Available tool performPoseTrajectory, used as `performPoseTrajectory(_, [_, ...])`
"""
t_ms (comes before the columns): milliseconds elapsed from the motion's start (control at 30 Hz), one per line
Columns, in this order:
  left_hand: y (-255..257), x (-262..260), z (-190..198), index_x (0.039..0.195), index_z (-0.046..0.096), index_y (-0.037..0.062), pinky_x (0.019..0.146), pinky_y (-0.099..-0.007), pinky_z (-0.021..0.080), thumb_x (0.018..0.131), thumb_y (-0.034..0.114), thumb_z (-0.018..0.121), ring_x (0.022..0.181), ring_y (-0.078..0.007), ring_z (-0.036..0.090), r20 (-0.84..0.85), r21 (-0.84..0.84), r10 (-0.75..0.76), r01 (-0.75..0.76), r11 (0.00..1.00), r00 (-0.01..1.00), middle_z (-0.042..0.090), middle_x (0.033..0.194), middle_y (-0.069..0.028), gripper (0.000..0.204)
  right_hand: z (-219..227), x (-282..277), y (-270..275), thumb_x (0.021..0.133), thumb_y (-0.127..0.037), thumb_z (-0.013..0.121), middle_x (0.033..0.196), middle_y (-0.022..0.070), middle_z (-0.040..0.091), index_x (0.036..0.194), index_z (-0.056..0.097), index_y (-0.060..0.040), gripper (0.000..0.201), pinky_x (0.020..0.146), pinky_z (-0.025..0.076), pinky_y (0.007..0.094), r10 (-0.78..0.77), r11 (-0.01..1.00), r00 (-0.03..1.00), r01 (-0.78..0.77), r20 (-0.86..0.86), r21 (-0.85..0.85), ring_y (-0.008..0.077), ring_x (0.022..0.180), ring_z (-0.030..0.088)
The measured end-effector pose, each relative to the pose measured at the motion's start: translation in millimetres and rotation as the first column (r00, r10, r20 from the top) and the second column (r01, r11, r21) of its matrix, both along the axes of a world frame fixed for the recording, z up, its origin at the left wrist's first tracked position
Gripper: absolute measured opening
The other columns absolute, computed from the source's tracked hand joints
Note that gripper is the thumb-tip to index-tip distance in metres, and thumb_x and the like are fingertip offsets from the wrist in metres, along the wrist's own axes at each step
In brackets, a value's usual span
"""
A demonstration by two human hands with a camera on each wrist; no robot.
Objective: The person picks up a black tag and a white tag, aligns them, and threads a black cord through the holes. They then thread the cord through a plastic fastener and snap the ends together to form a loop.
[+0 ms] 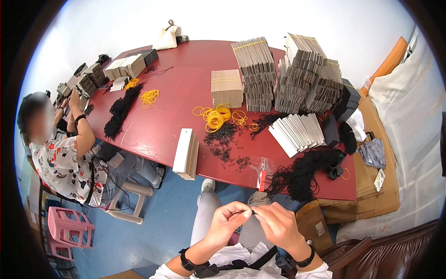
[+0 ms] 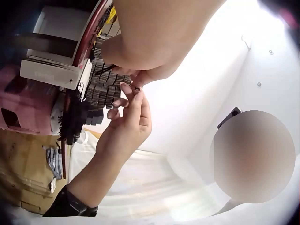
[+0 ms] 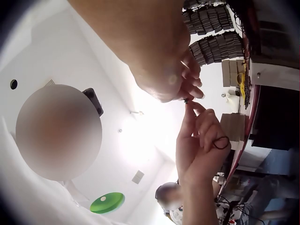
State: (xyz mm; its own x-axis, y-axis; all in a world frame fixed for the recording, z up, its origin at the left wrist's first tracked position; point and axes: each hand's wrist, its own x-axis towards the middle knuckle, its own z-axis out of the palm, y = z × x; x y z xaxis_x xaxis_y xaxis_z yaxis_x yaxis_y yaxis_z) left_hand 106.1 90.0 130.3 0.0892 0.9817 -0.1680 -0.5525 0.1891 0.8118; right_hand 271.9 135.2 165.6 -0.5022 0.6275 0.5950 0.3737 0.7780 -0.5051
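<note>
In front of the lap, both hands meet at the fingertips. The left hand (image 1: 228,224) pinches a thin black cord between thumb and forefinger; part of the cord (image 3: 221,142) loops out beside its curled fingers in the right wrist view. From the other side, the right hand (image 1: 282,228) pinches the same cord at a small dark piece (image 3: 186,100), mostly hidden by fingertips. A stack of pale tags (image 1: 259,199) shows just beyond the hands, by the knees. Near the table's front edge stands another stack of white-faced tags (image 1: 183,151), each with a hole visible on its face.
On the red table (image 1: 172,107) lie yellow rubber bands (image 1: 216,118), scattered small black pieces (image 1: 222,139), a bundle of black cords (image 1: 306,174), fanned white tags (image 1: 297,132) and tall banded stacks (image 1: 254,69). Another person (image 1: 69,158) sits at the left. Cardboard (image 1: 378,186) leans at the right.
</note>
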Motion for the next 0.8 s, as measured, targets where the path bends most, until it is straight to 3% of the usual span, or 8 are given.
performPoseTrajectory(333, [-2.7, 5.4, 3.0, 0.100, 0.065, 0.0000, 0.059, -0.0155, 0.032, 0.090, 0.007, 0.065, 0.068, 0.0021, 0.041, -0.019, -0.028, 0.024, -0.024, 0.999, 1.000, 0.057, 0.079, 0.0070, 0.012, -2.5, 4.8, 0.6, 0.065, 0.006, 0.069, 0.081, 0.0093, 0.066, 0.094, 0.066, 0.0020, 0.029, 0.050, 0.048, 0.0311, -0.026, 0.994, 0.996, 0.017, 0.083, 0.104, 0.0216, 0.061, 0.059])
performPoseTrajectory(400, [-2.3, 9.1, 4.7, 0.101, 0.065, 0.0003, 0.055, -0.0152, 0.031, 0.090, 0.006, 0.065, 0.064, 0.0028, 0.040, -0.125, -0.001, 0.092, -0.093, 0.996, 0.988, 0.056, 0.076, 0.0078, 0.012, -1.8, 6.8, 1.3, 0.065, 0.004, 0.068, 0.079, 0.0069, 0.064, 0.091, 0.065, 0.0003, 0.026, 0.049, 0.047, 0.0298, -0.053, 0.987, 0.985, 0.026, 0.167, 0.160, 0.0196, 0.061, 0.059])
performPoseTrajectory(533, [-6.9, 6.7, 1.8, 0.102, 0.066, 0.0009, 0.049, -0.0162, 0.026, 0.090, 0.006, 0.065, 0.059, 0.0034, 0.037, -0.181, 0.018, 0.085, -0.083, 0.996, 0.980, 0.053, 0.071, 0.0092, 0.013, -0.6, 10.0, 4.1, 0.067, 0.002, 0.067, 0.076, 0.0049, 0.062, 0.087, 0.063, -0.0015, 0.021, 0.048, 0.046, 0.0285, -0.042, 0.979, 0.973, -0.005, 0.225, 0.203, 0.0182, 0.061, 0.058])
performPoseTrajectory(600, [-6.4, 8.1, 8.2, 0.099, 0.068, 0.0019, 0.047, -0.0175, 0.021, 0.089, 0.006, 0.067, 0.054, 0.0035, 0.031, -0.240, 0.016, 0.105, -0.104, 0.994, 0.965, 0.045, 0.064, 0.0113, 0.011, 0.8, 12.2, 4.2, 0.066, -0.004, 0.066, 0.079, 0.0019, 0.060, 0.092, 0.063, -0.0026, 0.026, 0.054, 0.050, 0.0259, -0.035, 0.975, 0.950, -0.036, 0.311, 0.219, 0.0145, 0.068, 0.059])
performPoseTrajectory(700, [-7.2, 0.6, 17.4, 0.093, 0.070, 0.0018, 0.051, -0.0186, 0.025, 0.088, 0.006, 0.068, 0.059, 0.0011, 0.035, -0.344, -0.059, 0.026, -0.049, 0.997, 0.939, 0.045, 0.065, 0.0106, 0.007, 1.9, 13.4, 4.9, 0.065, -0.004, 0.065, 0.079, 0.0019, 0.060, 0.092, 0.063, -0.0029, 0.027, 0.054, 0.050, 0.0256, -0.019, 0.974, 0.950, -0.053, 0.313, 0.220, 0.0144, 0.069, 0.059])
performPoseTrajectory(800, [-5.3, 1.5, 11.0, 0.090, 0.071, 0.0031, 0.051, -0.0205, 0.019, 0.088, 0.006, 0.067, 0.058, 0.0004, 0.028, -0.264, -0.031, 0.035, -0.045, 0.999, 0.964, 0.038, 0.062, 0.0120, 0.005, -3.6, 15.3, 3.7, 0.069, -0.005, 0.068, 0.082, 0.0040, 0.061, 0.096, 0.064, -0.0024, 0.027, 0.055, 0.050, 0.0274, 0.002, 0.984, 0.960, -0.052, 0.279, 0.170, 0.0167, 0.070, 0.061])
